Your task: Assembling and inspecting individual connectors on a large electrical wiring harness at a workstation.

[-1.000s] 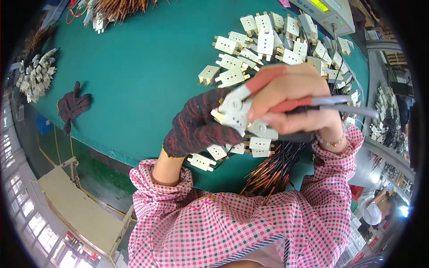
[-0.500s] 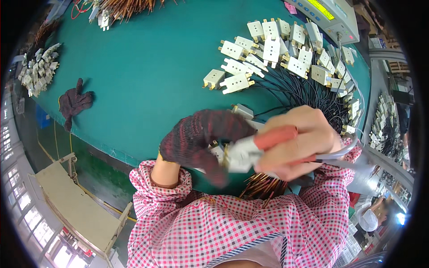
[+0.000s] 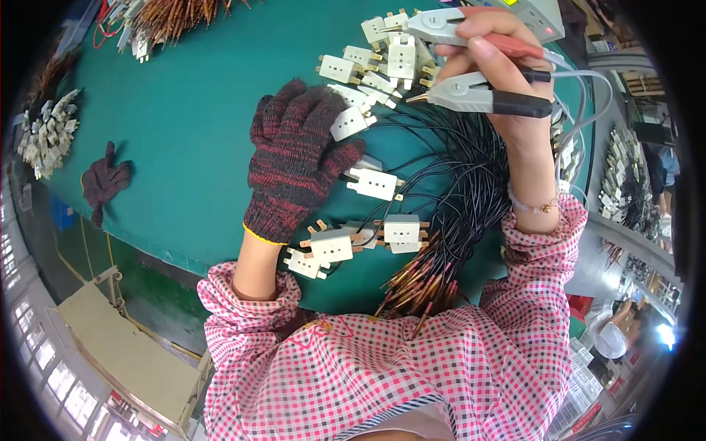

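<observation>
My left hand (image 3: 294,151), in a dark red and black knitted glove, lies over the green table with its thumb apart from the fingers. Its fingertips are at the left edge of a white block (image 3: 350,123) with metal tabs and small holes. Two test clips are in my right hand (image 3: 507,70): one with red grips (image 3: 434,28) above, one with black grips (image 3: 467,95) below. Their tips point left, over a heap of white blocks (image 3: 402,59) on black wires. Closer to me are another white block (image 3: 375,184) and several more (image 3: 331,246).
Black wires (image 3: 471,169) run toward me and end in a brown-tipped bundle (image 3: 419,283). A spare dark glove (image 3: 107,182) and a pile of white parts (image 3: 50,136) lie at the left. A meter (image 3: 540,18) stands at the back right, with grey leads (image 3: 588,103) nearby.
My hands have moved apart and away from me. The right hand has carried the clips up to the heap; the left has left several blocks near me and reached farther out.
</observation>
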`<action>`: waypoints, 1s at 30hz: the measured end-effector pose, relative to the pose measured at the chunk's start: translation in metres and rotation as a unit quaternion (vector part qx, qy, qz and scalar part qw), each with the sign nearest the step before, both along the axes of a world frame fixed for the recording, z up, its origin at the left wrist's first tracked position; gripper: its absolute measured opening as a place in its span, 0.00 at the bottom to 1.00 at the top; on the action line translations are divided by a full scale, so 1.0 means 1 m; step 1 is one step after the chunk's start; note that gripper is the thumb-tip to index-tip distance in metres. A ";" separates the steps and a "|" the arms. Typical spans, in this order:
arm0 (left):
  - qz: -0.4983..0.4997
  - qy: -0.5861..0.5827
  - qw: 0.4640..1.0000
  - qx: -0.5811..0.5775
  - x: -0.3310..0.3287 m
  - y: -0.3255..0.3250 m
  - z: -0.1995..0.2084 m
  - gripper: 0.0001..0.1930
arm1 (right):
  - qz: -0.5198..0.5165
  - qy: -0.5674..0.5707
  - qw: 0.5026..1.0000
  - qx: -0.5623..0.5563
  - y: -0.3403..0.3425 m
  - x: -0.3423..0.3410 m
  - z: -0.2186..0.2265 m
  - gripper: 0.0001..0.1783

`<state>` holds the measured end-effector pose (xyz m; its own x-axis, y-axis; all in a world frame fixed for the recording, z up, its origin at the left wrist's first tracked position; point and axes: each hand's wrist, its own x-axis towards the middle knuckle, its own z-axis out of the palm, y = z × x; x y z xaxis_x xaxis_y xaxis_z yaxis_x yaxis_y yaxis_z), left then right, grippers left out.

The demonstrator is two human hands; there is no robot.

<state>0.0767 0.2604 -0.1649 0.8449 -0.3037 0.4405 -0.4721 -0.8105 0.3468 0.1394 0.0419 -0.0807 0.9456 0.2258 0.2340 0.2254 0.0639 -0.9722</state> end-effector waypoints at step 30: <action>-0.189 0.481 0.564 -0.643 -0.034 -0.024 -0.002 0.26 | 0.353 -0.157 0.915 -0.113 -0.007 0.003 0.000 0.08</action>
